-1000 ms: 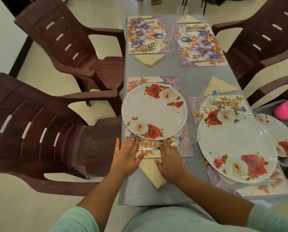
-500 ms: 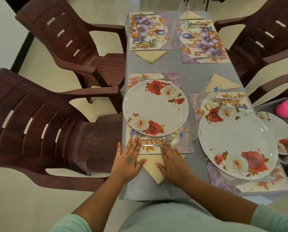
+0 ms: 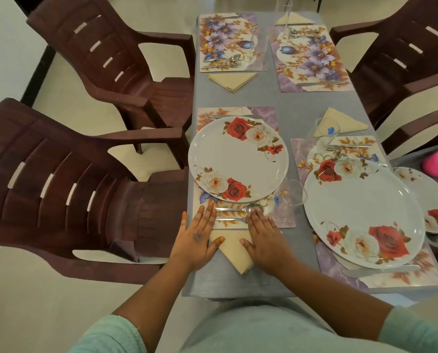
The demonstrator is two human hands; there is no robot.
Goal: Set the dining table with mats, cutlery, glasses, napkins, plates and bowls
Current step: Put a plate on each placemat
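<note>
No readable text, labels, brand names, numbers or signs appear anywhere in the view. The plates and mats carry only flower patterns, with no lettering.

- A home dining room: a grey dining table (image 3: 297,118) laid with floral placemats (image 3: 232,43) and rose-patterned plates (image 3: 238,159).
- Brown plastic armchairs (image 3: 67,189) stand along both sides of the table on a pale tiled floor (image 3: 34,301).
</note>
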